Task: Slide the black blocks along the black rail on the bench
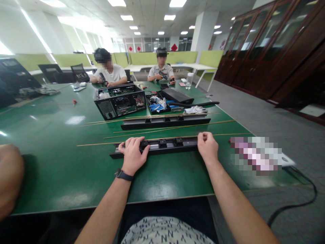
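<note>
Green partitions point(211, 59), white desks point(203, 67) and glass-fronted cabinets point(264, 51) mark this as an office.

Dark capital letters N and Y point(170, 234), repeated across pale grey fabric shirt point(152, 225), below green table's point(175, 181) near edge

The bench point(76, 183) is glossy deep green. On it, the front rail point(172, 149) is black with a grey inner strip, and its small blocks point(163, 143) are black too. Thin golden-yellow rods point(93, 144) run along and behind the front rail. Beyond the front rail are a second black rail point(165, 124), a black computer case point(104, 110), blue-and-white gloves point(158, 107) and a plain white glove point(195, 110). Farther behind it, partitions point(207, 60) are lime green. Nearer than the front rail, a pale shirt point(165, 231) carries scattered dark letters, and a wristwatch point(124, 175) is black.
</note>
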Demonstrator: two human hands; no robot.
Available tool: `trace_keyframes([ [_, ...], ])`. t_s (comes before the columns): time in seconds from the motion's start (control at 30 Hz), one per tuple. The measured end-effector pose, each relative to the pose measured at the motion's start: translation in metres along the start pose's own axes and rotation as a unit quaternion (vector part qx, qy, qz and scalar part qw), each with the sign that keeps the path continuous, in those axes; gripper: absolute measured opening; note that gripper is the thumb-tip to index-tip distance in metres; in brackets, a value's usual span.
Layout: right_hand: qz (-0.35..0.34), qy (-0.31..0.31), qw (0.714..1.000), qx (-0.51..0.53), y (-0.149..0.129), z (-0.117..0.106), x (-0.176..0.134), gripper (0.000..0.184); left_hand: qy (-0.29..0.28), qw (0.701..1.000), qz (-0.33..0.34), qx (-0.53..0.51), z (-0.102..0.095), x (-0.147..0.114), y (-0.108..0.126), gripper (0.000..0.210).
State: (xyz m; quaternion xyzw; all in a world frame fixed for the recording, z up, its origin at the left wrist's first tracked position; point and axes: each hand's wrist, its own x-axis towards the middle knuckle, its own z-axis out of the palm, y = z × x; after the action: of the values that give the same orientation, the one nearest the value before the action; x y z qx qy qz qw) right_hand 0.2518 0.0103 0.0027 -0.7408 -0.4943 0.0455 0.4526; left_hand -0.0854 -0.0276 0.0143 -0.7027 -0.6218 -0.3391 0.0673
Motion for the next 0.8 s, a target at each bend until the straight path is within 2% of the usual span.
trace_keyframes([
  [0.8,0.004,0.005,1.0,-0.002,-0.0017,0.0017,-0.0002,0.043,-0.002,1.0,0.008,-0.015,0.0045,0.0005,0.0045,0.031],
])
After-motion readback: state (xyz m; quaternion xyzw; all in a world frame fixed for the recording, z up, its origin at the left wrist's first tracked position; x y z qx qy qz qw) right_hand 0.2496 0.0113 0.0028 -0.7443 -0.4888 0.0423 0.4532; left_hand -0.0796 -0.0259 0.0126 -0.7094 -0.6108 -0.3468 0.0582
